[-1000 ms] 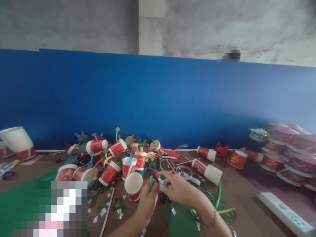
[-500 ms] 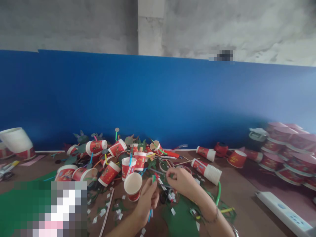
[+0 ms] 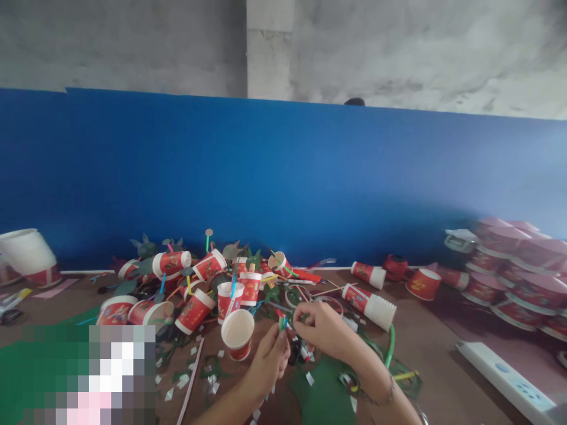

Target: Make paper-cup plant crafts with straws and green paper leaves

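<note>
My left hand [image 3: 271, 357] is closed around green and blue drinking straws [image 3: 283, 323], whose short ends stick up past the thumb. Just to its right is my right hand [image 3: 325, 326], fingers curled together close to the straw ends. Whatever that hand pinches is too small to make out. An open paper cup [image 3: 238, 330] with a white inside stands left of my left hand. Beneath and between my hands lies a red and white pen-like item [image 3: 303, 352], partly hidden. Dark green paper [image 3: 319, 386] rests on the table under my right forearm.
Red paper cups [image 3: 195, 311], some with straws and paper shapes, are heaped at the back left. A nested cup stack [image 3: 370, 307] lies right of my hands. At the right are a white power strip [image 3: 509, 378] and stacked red-and-pink cups [image 3: 531, 265]. A blue partition [image 3: 283, 177] rises behind.
My left hand has moved slightly up and right with the straws, and a blue end now shows beside the green one. My right hand has shifted slightly left, staying close to it.
</note>
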### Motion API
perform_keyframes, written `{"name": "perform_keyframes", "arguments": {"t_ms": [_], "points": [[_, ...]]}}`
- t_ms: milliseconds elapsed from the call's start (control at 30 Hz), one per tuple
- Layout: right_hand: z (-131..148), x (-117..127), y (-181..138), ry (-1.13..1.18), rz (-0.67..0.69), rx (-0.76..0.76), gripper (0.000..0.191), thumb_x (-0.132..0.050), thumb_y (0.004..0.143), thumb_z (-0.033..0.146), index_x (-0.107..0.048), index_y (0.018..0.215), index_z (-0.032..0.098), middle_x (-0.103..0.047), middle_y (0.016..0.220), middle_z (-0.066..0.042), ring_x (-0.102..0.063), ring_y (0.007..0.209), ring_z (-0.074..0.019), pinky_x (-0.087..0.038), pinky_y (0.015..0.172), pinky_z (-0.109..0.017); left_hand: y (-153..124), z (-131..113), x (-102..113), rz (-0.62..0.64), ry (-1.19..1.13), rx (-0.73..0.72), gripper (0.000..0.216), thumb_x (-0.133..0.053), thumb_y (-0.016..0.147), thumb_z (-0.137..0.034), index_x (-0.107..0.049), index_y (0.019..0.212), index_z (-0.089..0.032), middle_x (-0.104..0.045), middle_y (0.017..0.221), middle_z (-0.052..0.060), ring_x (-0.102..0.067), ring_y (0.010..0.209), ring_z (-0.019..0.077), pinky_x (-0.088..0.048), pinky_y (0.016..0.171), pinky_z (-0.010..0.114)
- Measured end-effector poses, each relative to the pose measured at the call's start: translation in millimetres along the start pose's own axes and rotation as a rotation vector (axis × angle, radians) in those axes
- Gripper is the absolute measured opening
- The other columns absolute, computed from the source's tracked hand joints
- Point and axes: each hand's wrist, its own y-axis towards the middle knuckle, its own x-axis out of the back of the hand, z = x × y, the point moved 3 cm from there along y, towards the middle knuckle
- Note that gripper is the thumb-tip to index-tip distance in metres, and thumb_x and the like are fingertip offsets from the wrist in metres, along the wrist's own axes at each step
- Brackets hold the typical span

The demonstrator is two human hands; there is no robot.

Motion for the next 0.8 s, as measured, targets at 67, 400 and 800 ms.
{"name": "perform_keyframes", "arguments": {"t_ms": [67,400,800], "points": [[1.6,0.0,-0.7,-0.030,-0.021,0.005,0.015,-0.048,0.075,0.024,-0.062,0.070,0.021,-0.061,0.044,0.004,-0.054,0.040,-0.0112,-0.038,0.050,-0.019,0.1,0.2,0.5,-0.018,0.003,-0.004,0.056,-0.055,0.063,-0.073,-0.039,0.072,-0.020,-0.034,0.050,-0.012,-0.018,0.037,0.0010,-0.009,0.037,0.017],[5.6,-4.5,3.0,-0.148,-0.061,0.000,0.014,-0.050,0.070,0.022,-0.063,0.068,0.022,-0.062,0.045,0.003,-0.056,0.046,-0.0129,-0.036,0.052,-0.020,-1.6,-3.8,-1.1,-0.002,0.047,-0.014,0.052,-0.059,0.064,-0.068,-0.041,0.077,-0.021,-0.035,0.051,-0.012,-0.019,0.038,0.0018,-0.010,0.037,0.018],[7.7,-3.2,1.4,-0.160,-0.065,-0.008,0.016,-0.048,0.070,0.022,-0.064,0.068,0.021,-0.061,0.046,0.002,-0.056,0.046,-0.0126,-0.036,0.051,-0.019,4.8,1.1,4.4,0.012,0.082,-0.002,0.057,-0.054,0.062,-0.075,-0.037,0.068,-0.020,-0.032,0.049,-0.012,-0.017,0.037,0.0008,-0.009,0.036,0.018]]}}
